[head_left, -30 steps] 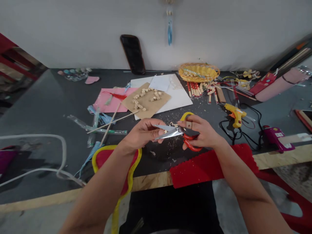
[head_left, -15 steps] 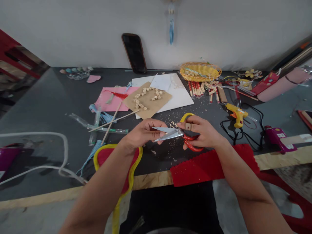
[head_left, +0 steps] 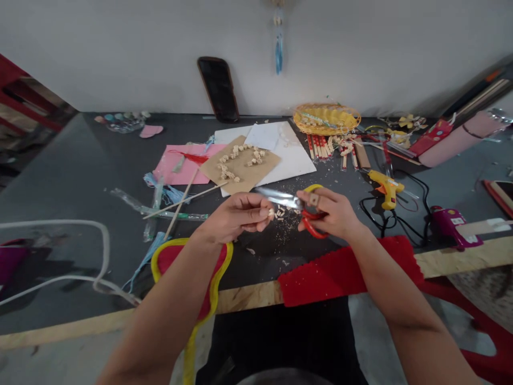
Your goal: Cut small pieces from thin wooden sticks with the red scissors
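Note:
Between the thumb and fingers of my left hand (head_left: 244, 218) is pinched a small pale piece (head_left: 271, 212), too small to make out well. My right hand (head_left: 331, 214) grips scissors (head_left: 315, 220) with red and yellow handles. Their blades point left, above the fingertips of my left hand, and look blurred. Small pale scraps (head_left: 280, 212) lie on the dark table beneath the scissors. Beyond my hands, several pale knobbly clusters (head_left: 228, 172) rest on a square of brown card (head_left: 262, 163).
A yellow glue gun (head_left: 385, 188) with a black cord lies to the right. Behind it are a wicker basket (head_left: 326, 118) and red-tipped sticks (head_left: 316, 147). A phone (head_left: 218, 89) leans on the wall. Red cloth (head_left: 320, 280) lies along the front edge.
The scissors have swung up and away from the piece in my left hand, which now shows at the fingertips. Both hands stay in nearly the same place.

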Tool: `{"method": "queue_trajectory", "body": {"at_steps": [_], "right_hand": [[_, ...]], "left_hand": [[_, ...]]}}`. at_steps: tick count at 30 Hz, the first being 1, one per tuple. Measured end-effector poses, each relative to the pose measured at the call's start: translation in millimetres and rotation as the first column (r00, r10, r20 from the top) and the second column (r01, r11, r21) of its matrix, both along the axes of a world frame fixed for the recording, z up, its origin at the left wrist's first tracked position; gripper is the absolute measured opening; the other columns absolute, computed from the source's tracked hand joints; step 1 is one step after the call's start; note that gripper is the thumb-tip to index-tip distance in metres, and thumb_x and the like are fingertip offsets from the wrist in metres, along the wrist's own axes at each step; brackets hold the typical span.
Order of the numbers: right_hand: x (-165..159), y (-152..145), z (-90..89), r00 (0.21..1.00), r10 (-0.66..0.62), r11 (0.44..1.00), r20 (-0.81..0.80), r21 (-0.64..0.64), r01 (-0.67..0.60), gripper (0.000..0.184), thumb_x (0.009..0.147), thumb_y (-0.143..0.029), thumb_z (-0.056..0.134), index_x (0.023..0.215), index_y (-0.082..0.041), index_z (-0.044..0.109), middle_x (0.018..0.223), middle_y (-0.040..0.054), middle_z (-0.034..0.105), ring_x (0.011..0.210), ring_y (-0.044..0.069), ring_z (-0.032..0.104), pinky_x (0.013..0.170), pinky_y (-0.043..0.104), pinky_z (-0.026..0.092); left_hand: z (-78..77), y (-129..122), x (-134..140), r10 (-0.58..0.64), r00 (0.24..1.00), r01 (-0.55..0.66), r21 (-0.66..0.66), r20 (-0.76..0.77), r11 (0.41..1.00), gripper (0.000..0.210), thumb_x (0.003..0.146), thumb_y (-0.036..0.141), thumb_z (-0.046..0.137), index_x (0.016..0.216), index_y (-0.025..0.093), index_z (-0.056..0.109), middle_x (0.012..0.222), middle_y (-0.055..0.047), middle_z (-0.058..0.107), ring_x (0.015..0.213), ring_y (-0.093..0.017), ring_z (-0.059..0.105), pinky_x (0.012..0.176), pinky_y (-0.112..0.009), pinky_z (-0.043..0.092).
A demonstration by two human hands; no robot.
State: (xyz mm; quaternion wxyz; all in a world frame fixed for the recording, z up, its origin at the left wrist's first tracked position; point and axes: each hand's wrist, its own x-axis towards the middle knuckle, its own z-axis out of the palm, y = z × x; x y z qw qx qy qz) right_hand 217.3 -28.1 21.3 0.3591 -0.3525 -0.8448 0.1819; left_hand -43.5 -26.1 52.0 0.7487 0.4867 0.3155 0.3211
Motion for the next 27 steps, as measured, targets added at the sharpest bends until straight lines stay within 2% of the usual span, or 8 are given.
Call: {"method": "queue_trajectory", "body": {"at_steps": [3, 5, 8, 12, 16, 20, 27], "right_hand": [[-7, -3, -2.9, 0.944, -0.144, 0.968, -0.296, -0.239, 0.073, 0.056, 0.077, -0.037, 0.074, 0.130, -0.029, 0.056, 0.097, 0.0039, 0.061, 0.073, 0.014, 0.060, 0.064, 0.029, 0.055], [-13, -5, -2.9, 0.871, -0.195, 0.930, -0.450, -0.368, 0.018, 0.060, 0.073, -0.036, 0.078, 0.127, -0.029, 0.053, 0.091, 0.0005, 0.059, 0.069, 0.012, 0.056, 0.062, 0.026, 0.053], [-24, -7, -0.3, 0.806, -0.180, 0.876, -0.563, -0.465, -0.129, 0.057, 0.070, -0.033, 0.080, 0.118, -0.028, 0.051, 0.085, -0.0027, 0.058, 0.066, 0.009, 0.054, 0.061, 0.023, 0.049], [-32, -11, 0.8, 0.799, -0.128, 0.812, -0.587, -0.524, -0.255, 0.048, 0.071, -0.029, 0.078, 0.110, -0.026, 0.050, 0.082, -0.0035, 0.059, 0.070, 0.009, 0.056, 0.064, 0.024, 0.048], [-36, -14, -2.1, 0.809, -0.116, 0.761, -0.576, -0.575, -0.301, 0.046, 0.070, -0.024, 0.078, 0.107, -0.025, 0.051, 0.079, -0.0047, 0.057, 0.068, 0.009, 0.055, 0.063, 0.023, 0.047], [-37, -15, -2.7, 0.817, -0.132, 0.755, -0.562, -0.591, -0.285, 0.043, 0.072, -0.024, 0.076, 0.106, -0.024, 0.051, 0.076, -0.0047, 0.057, 0.067, 0.009, 0.053, 0.061, 0.023, 0.046], [-38, -14, -4.9, 0.820, -0.156, 0.759, -0.550, -0.598, -0.256, 0.042, 0.072, -0.026, 0.076, 0.106, -0.024, 0.051, 0.078, -0.0045, 0.058, 0.066, 0.009, 0.055, 0.059, 0.022, 0.046]], "left_hand": [[1.1, -2, 6, 0.091, 0.996, -0.090, -0.071, 0.009, 0.993, 0.029, 0.070, 0.036, 0.080, 0.073, 0.011, 0.065, 0.053, 0.000, 0.056, 0.042, -0.003, 0.037, 0.038, -0.016, 0.019], [0.9, -5, 13, 0.113, 0.993, -0.116, -0.076, -0.042, 0.990, 0.028, 0.073, 0.036, 0.078, 0.074, 0.012, 0.063, 0.057, 0.000, 0.057, 0.043, -0.003, 0.038, 0.039, -0.015, 0.021], [-1.6, -9, 24, 0.080, 0.986, -0.088, -0.046, -0.147, 0.995, 0.029, 0.078, 0.039, 0.073, 0.074, 0.013, 0.061, 0.061, 0.000, 0.059, 0.043, -0.003, 0.037, 0.038, -0.015, 0.021], [-5.7, -14, 33, 0.069, 0.971, -0.061, 0.043, -0.231, 0.997, 0.031, 0.082, 0.044, 0.066, 0.074, 0.015, 0.058, 0.062, 0.001, 0.058, 0.045, -0.004, 0.039, 0.039, -0.015, 0.025], [-6.1, -16, 35, 0.079, 0.943, -0.022, 0.174, -0.323, 0.984, 0.029, 0.086, 0.042, 0.060, 0.078, 0.014, 0.061, 0.066, -0.001, 0.061, 0.050, -0.006, 0.045, 0.043, -0.016, 0.032], [-6.0, -16, 36, 0.098, 0.911, 0.011, 0.261, -0.401, 0.965, 0.028, 0.087, 0.041, 0.058, 0.081, 0.014, 0.064, 0.067, -0.002, 0.063, 0.052, -0.007, 0.049, 0.047, -0.017, 0.036], [-8.0, -15, 37, 0.131, 0.894, 0.003, 0.298, -0.429, 0.955, 0.029, 0.087, 0.041, 0.057, 0.080, 0.015, 0.065, 0.066, -0.001, 0.064, 0.052, -0.009, 0.049, 0.049, -0.018, 0.036]]}}
